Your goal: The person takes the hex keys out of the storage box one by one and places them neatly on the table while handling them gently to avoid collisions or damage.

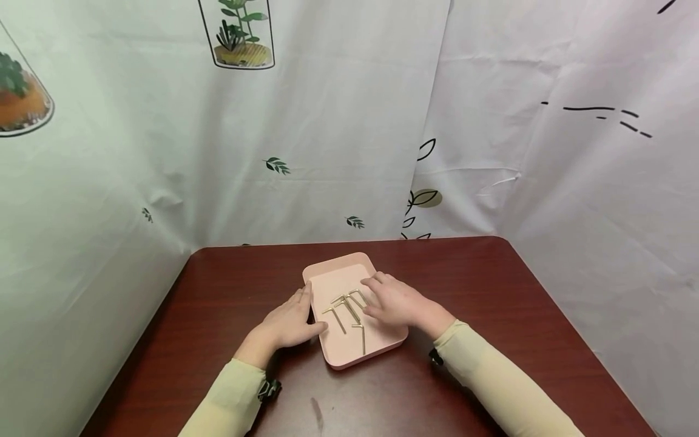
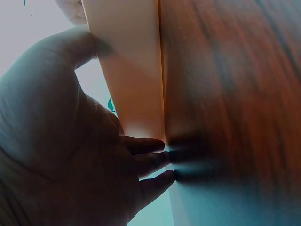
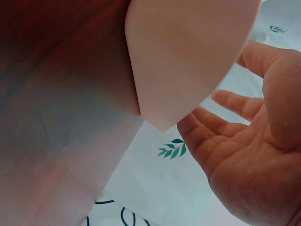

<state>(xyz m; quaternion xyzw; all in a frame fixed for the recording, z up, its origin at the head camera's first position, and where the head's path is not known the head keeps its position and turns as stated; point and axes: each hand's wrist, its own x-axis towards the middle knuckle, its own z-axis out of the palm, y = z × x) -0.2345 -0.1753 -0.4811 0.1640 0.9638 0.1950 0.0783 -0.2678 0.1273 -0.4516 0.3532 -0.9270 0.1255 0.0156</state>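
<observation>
A pink tray [image 1: 340, 365] lies slanted on the table and contains several brass-coloured L-shaped hex keys [image 1: 338, 320]. Most of the keys cluster in its middle; one hex key [image 1: 363, 341] lies apart near the front end. At the tray's left side my left hand [image 1: 286, 318] holds the wall, thumb over the rim and fingers along the outside. In the left wrist view, the fingertips [image 2: 160, 157] reach the table beside the tray wall [image 2: 129, 70]. My right hand [image 1: 397, 301] hovers over the right rim with fingers loosely bent and spread. Nothing shows between them in the right wrist view.
A dark red-brown wooden table [image 1: 235, 285] carries the tray. White printed cloth [image 1: 349, 121] hangs behind the table and along both sides. Bands with dark buckles [image 1: 269, 390] sit at the sleeve cuffs.
</observation>
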